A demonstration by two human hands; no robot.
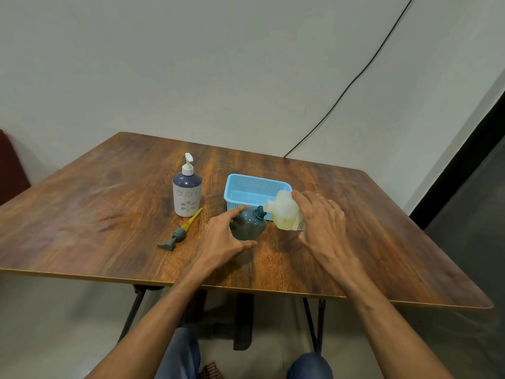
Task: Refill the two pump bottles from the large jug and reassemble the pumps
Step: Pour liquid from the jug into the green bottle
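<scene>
Left of the basket [255, 187], a tall bottle [187, 194] stands upright with a loose pump [179, 233] lying slanted before it — both bar that side. Just in front of the basket, my left hand [222, 236], grey bottle [248, 224], tilted jug [285, 212] and my right hand [319, 217] crowd together. Right of the basket — open tabletop [369, 214].

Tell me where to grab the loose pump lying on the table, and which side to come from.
Pinch the grey pump at its thick collar, just behind the spout, coming down from above with fingers across it. It lies flat on the table, so there is no room underneath. The thin yellow tube, which slants toward the flowered bottle, looks too slim to steady it.
</scene>
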